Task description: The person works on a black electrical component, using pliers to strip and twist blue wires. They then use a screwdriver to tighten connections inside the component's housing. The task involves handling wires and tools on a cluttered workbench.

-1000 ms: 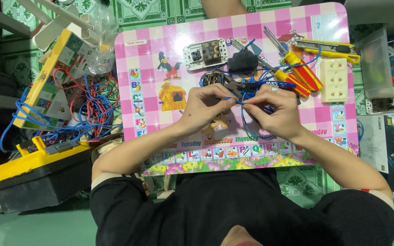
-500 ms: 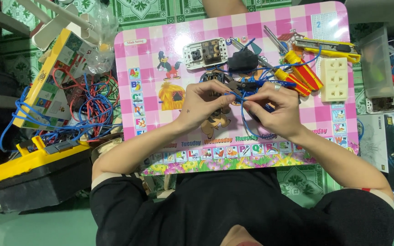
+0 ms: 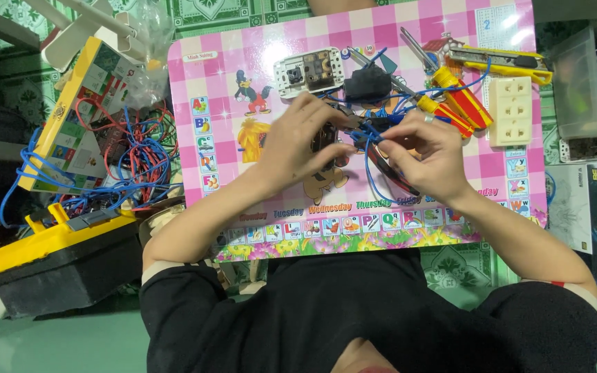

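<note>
A blue wire [image 3: 370,148] is pinched between both hands at the centre of the counter [image 3: 195,76]: left hand [image 3: 297,141] closed on a dark part [image 3: 323,137], right hand [image 3: 423,155] gripping the wire. The wire could be pulled loose by tugging; the screwdrivers [image 3: 454,107] at 2 o'clock could be knocked

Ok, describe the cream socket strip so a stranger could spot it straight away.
Start at the pink checked table and go to its far right edge. The socket strip lies there, beside the red-and-yellow screwdrivers. It alone is a plain cream block with three outlets stacked lengthwise.
</note>
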